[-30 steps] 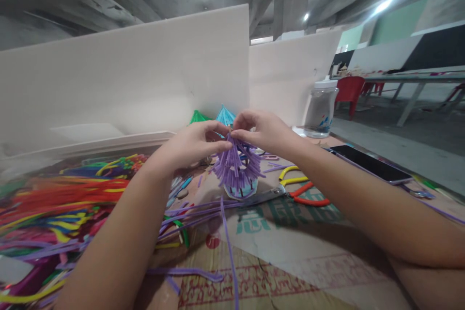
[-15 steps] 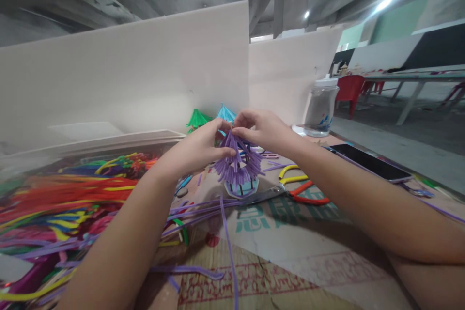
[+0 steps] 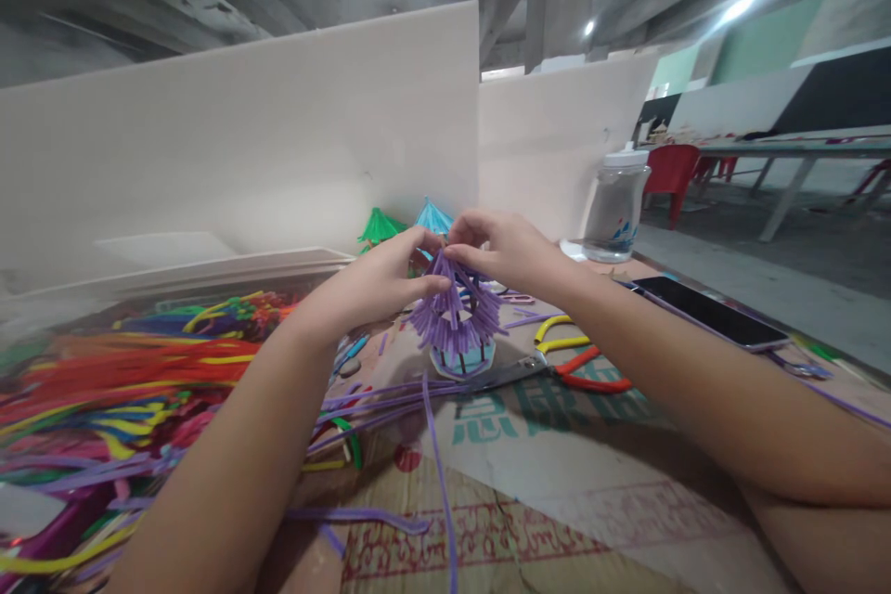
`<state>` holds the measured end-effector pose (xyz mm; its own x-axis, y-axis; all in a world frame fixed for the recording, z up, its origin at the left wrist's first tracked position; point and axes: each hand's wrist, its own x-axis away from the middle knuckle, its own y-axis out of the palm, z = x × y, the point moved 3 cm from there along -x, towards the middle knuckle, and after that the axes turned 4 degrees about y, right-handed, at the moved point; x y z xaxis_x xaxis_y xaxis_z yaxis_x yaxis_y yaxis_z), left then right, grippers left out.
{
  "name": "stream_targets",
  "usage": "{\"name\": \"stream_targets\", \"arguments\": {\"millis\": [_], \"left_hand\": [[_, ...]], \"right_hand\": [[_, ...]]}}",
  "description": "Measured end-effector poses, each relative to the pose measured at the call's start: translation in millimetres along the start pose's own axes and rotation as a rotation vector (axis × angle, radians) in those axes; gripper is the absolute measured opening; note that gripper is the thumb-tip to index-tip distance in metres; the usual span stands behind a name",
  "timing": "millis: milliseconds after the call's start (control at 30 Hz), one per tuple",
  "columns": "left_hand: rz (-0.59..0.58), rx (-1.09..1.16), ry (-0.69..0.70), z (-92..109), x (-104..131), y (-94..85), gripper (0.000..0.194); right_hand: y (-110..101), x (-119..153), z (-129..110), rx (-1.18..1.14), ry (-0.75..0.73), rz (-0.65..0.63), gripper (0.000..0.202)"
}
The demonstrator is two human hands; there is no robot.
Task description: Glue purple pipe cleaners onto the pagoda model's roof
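A small model pavilion [image 3: 459, 329] with layered purple pipe-cleaner roofs stands upright on a pale base. My left hand [image 3: 390, 278] is closed at the left of its upper roof, the thumb lying across the purple strands. From the right, my right hand [image 3: 497, 251] pinches the roof's peak between thumb and fingers. The fingertips of both hands nearly meet at the top and partly hide it. Scissors [image 3: 515, 373] with red and yellow handles lie just in front of the base. Loose purple pipe cleaners [image 3: 438, 473] lie nearer to me.
On the left, a box [image 3: 306, 260] holds many coloured pipe cleaners [image 3: 160, 371]. Behind my hands are a green model roof [image 3: 380, 225] and a blue one [image 3: 435, 218]. A clear plastic jug [image 3: 616, 209] and a phone [image 3: 710, 311] are at right. White panels [image 3: 278, 130] stand behind.
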<state>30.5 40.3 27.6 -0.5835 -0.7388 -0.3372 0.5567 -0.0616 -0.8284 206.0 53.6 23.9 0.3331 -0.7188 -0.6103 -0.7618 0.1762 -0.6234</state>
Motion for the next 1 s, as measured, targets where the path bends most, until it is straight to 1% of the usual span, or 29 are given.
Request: {"name": "stream_targets", "arguments": {"millis": [133,333,400,500,567,800,1000], "left_hand": [[0.01,-0.025,-0.012,0.6,-0.1,1.1,0.039],[0.033,-0.061,-0.005,3.1,0.4,1.5,0.041],[0.037,-0.07,0.009,1.5,0.0,0.7,0.038],[0.041,-0.086,0.035,-1.0,-1.7,-1.2,0.029],[0.059,-0.106,0.04,-1.0,-2.8,-3.0,0.025],[0.129,-0.069,0.027,6.7,-2.9,-6.3,0.029],[0.193,-0.064,0.011,3.9,-3.2,-8.2,0.029]], "right_hand": [[0.8,-0.4,0.5,0.007,-0.002,0.0,0.013],[1.6,-0.5,0.7,0.025,0.004,0.003,0.013],[1.7,-0.4,0.6,0.023,-0.003,0.002,0.013],[2.2,-0.7,0.5,0.002,-0.003,-0.009,0.012],[2.7,-0.9,0.2,-0.007,-0.004,-0.017,0.01],[2.3,-0.2,-1.3,0.007,-0.003,-0.007,0.007],[1.1,0.7,-2.7,-0.047,0.02,-0.033,0.009]]}}
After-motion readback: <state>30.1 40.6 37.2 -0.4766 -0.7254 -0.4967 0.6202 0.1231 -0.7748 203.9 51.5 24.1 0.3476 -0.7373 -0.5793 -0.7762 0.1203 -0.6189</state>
